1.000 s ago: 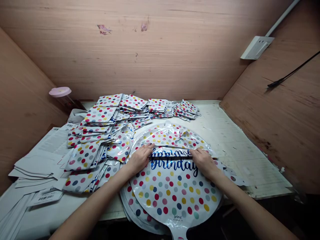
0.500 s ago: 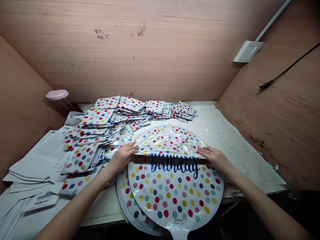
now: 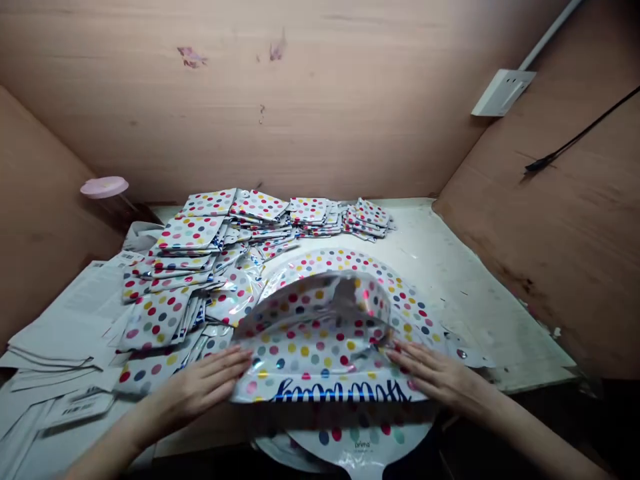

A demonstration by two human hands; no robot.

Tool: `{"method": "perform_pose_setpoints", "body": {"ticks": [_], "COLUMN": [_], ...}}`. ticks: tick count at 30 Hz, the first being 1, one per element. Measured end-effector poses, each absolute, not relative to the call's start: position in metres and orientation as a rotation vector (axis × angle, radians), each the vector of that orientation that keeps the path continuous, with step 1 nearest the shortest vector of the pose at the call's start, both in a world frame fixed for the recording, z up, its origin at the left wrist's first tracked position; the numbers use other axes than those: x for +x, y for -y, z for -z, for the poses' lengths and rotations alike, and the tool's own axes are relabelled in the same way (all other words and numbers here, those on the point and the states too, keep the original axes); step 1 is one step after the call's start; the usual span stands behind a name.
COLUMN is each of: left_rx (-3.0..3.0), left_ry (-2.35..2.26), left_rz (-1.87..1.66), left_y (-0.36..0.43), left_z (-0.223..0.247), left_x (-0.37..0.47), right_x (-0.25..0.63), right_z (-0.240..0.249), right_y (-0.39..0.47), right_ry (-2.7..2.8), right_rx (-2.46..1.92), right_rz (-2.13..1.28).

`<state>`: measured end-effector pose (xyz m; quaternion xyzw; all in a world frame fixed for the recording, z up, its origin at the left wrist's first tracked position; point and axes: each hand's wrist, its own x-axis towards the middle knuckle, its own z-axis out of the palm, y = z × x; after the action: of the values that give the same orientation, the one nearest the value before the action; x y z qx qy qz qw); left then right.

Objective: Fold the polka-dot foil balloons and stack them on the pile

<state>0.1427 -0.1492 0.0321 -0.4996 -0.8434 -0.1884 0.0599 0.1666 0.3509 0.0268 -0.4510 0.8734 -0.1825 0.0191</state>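
A polka-dot foil balloon (image 3: 305,350) lies in front of me, partly folded over toward me. Blue lettering runs along its near fold, and the top layer bulges up at the back. My left hand (image 3: 210,381) pinches its left edge, fingers on top and thumb hidden. On the opposite edge, my right hand (image 3: 440,377) grips the foil the same way. Below the fold, the round lower part with the "prima" print and the narrow neck (image 3: 365,470) hangs over the table edge. Another flat dotted balloon (image 3: 325,260) shows behind the fold.
Folded dotted balloons (image 3: 193,233) are piled at the left and along the back. Printed cards (image 3: 65,320) lie at far left, near a pink-lidded container (image 3: 105,187). Wooden panels surround the table (image 3: 465,280). A socket (image 3: 503,93) and black cable (image 3: 565,143) are at right.
Both hands have come down toward me with the folded edge, covering the "birthday" print. The fold now sits lower, its back raised, and a dotted balloon beneath shows behind it.
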Motion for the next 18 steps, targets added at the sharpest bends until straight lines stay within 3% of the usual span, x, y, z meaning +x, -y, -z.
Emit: {"method": "perform_pose_setpoints", "body": {"ticks": [5, 9, 15, 18], "left_rx": [-1.299, -0.545, 0.178, 0.277], "left_ry": [2.893, 2.932, 2.684, 2.757], "left_rz": [1.053, 1.329, 1.024, 0.712], "left_y": [0.152, 0.142, 0.093, 0.077], "left_z": [0.019, 0.021, 0.021, 0.024], "left_x": [0.167, 0.166, 0.145, 0.130], "right_x": [0.184, 0.176, 0.153, 0.143], "right_z": [-0.008, -0.002, 0.018, 0.020], "right_y": [-0.355, -0.378, -0.363, -0.338], "right_ry": [-2.549, -2.580, -2.940, -3.137], "right_rx": [-0.985, -0.536, 0.071, 0.389], "right_rz": [0.886, 1.254, 1.423, 1.123]}}
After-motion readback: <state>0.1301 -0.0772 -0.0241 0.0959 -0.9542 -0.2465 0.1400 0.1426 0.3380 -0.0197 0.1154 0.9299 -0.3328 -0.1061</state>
